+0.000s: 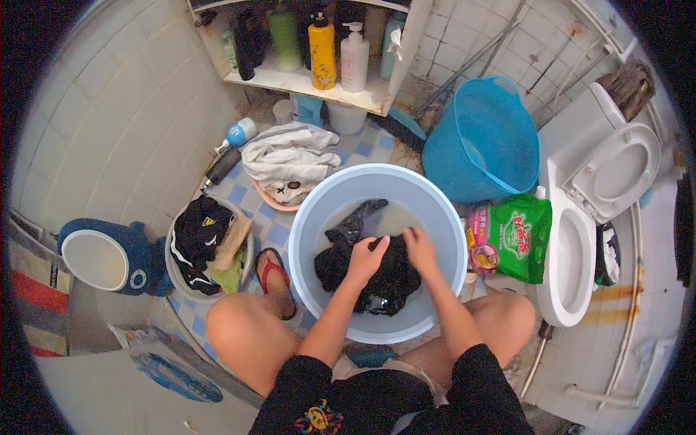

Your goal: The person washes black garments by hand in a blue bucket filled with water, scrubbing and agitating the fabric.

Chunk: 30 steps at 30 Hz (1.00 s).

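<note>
A large light-blue plastic basin stands between my knees, holding cloudy water and a wet black garment. My left hand grips a fold of the dark cloth, thumb uppermost. Close by on the right, my right hand pinches the same cloth with curled fingers. Part of the black fabric lies submerged towards the far side of the basin. At the left, a round tub holds black, tan and green clothes. Beyond the basin, white and grey clothes fill a pink basin.
A tall blue flexible tub stands back right, with a green detergent pouch in front of it. The toilet is at the right. Pump bottles stand on a white shelf. A blue container is at the far left.
</note>
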Motion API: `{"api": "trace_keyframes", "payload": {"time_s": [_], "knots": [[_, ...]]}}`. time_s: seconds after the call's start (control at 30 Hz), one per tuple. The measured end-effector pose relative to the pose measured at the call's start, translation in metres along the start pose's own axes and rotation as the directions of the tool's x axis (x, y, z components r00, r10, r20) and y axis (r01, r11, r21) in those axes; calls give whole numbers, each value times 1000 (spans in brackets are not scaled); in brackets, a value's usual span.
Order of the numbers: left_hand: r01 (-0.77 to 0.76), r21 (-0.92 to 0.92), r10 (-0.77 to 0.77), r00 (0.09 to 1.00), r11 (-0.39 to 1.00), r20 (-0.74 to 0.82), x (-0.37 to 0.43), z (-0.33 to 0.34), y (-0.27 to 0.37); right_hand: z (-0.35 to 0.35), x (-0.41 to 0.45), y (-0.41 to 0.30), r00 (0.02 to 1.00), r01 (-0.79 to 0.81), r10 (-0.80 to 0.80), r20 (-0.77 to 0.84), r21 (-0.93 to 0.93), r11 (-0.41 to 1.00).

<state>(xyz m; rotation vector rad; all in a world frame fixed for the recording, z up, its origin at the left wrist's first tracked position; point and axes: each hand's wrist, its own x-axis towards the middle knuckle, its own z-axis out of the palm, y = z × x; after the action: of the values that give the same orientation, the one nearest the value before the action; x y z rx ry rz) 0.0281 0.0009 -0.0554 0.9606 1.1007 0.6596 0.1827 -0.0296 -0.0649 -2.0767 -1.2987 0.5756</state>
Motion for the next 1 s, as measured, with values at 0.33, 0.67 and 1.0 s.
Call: {"api": "trace_keyframes", "payload": {"time_s": [0.33,0.67,1.0], "knots": [[-268,962,330,914,58,235,-22,8,-4,9,-24,9,932,356,-240,273,-551,755],[-245,965,565,810,87,155,-31,19,24,-7,-15,22,932,256,-359,-48,-614,747],[-282,788,500,865,548,-39,-29,-16,31,-69,2,4,974,-35,32,222,10,999]]}}
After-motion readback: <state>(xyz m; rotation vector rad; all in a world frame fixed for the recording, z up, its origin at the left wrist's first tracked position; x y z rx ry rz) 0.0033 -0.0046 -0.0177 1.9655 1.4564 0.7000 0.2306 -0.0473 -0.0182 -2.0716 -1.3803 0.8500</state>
